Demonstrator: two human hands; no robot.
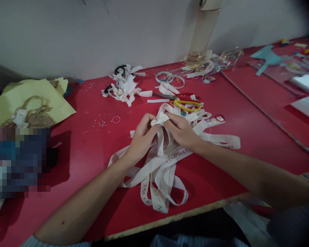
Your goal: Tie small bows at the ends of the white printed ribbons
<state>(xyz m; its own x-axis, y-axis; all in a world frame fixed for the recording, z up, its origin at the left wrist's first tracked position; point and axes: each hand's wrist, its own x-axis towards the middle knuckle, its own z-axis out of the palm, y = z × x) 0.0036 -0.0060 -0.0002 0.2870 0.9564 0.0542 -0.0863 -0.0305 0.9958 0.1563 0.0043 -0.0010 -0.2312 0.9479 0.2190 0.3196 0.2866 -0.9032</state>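
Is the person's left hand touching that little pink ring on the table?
Apart. The head view shows bare red table between the left hand and the pink ring.

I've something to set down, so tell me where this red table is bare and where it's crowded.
Bare: red table between the pink ring and left forearm; also on the right, between the ribbons and grey strip. Crowded: beneath the left hand and right hand, with ribbons, and beyond, by the scissors.

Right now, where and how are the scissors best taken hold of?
Probably by the red handle, from the right: the scissors lie with blades pointing left and handle to the right. The right hand is nearest that handle, but pinches white ribbon.
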